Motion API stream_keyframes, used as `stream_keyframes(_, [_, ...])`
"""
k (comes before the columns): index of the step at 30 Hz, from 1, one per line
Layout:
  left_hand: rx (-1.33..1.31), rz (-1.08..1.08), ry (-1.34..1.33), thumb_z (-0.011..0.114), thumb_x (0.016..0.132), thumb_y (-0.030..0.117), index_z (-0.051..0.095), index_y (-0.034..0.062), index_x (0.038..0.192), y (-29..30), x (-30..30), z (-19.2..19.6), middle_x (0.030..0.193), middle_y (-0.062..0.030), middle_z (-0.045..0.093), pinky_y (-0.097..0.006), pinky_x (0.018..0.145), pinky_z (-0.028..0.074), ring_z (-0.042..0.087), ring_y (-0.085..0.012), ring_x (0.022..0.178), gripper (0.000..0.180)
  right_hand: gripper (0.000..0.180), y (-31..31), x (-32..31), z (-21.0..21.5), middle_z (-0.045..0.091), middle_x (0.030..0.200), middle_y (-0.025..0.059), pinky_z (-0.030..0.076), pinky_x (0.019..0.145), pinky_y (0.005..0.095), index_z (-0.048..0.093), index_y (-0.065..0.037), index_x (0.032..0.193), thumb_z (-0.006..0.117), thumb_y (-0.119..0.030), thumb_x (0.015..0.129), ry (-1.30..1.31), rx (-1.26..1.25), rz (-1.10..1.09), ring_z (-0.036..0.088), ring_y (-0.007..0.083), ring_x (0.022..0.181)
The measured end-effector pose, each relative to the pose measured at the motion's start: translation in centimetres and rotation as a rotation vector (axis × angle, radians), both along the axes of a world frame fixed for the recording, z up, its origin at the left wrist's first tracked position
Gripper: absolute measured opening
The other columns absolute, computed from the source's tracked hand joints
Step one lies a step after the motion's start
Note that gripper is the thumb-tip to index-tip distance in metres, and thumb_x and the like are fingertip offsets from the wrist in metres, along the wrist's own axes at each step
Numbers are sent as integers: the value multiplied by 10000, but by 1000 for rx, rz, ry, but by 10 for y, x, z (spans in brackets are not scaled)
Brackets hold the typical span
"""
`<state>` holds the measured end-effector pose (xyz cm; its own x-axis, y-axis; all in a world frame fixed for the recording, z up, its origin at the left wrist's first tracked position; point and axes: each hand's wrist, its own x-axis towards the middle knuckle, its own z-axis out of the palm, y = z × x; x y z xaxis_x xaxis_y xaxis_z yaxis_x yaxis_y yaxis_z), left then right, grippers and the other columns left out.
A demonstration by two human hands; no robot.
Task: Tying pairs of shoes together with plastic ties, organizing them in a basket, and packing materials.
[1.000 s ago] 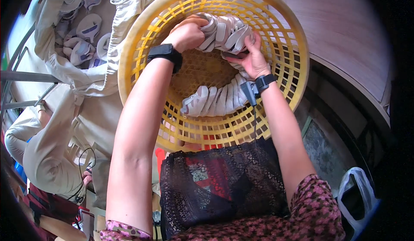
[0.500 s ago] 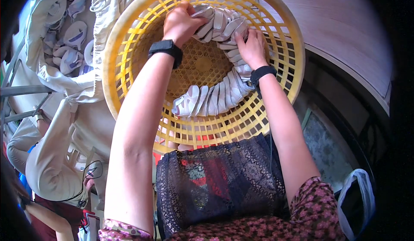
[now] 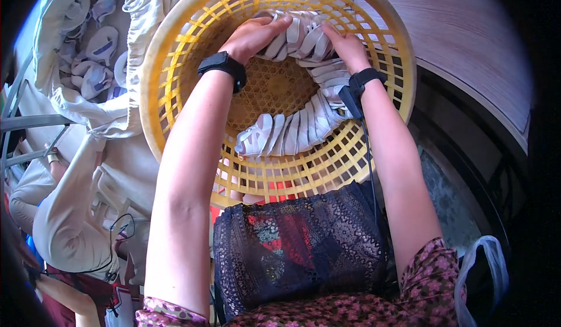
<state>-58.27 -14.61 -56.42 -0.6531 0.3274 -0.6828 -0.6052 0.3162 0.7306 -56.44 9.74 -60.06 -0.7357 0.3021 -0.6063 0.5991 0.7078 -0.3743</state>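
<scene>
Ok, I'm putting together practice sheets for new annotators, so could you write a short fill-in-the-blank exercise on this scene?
1. The round plastic basket is coloured ____.
2. The left hand and right hand touch the part of the curved row of white pieces that is ____ (nearer or farther) from the wearer's body.
3. The band on the left wrist is ____.
4. Loose pieces lie within pale cloth to the ____ of the basket.

Missing words: yellow; farther; black; left.
</scene>
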Motion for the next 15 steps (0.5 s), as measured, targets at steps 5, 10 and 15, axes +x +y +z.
stream_keyframes(5, [118,31,-48,529,837,461,519,4,1177,-4,3,31,1123,-107,573,-280,925,361,511,-178,1058,570,818,-4,-7,33,599,1019,223,417,854,370,573,62,1021,485,-688,706,43,59,189,568,338,981])
stream_keyframes(10, [91,113,-67,629,753,466,538,30,1154,-24,-1,55,1099,-100,585,-276,887,398,545,-167,1003,599,645,-22,-12,69,635,920,166,440,798,316,579,49,1003,571,-545,752,71,-122,253,606,266,874])
stream_keyframes(15, [111,90,-50,645,739,463,544,31,1144,-27,-5,57,1061,-95,602,-256,842,430,571,-155,949,600,497,-17,-12,62,633,956,127,441,787,279,575,41,1026,642,-377,765,254,-389,115,594,180,860])
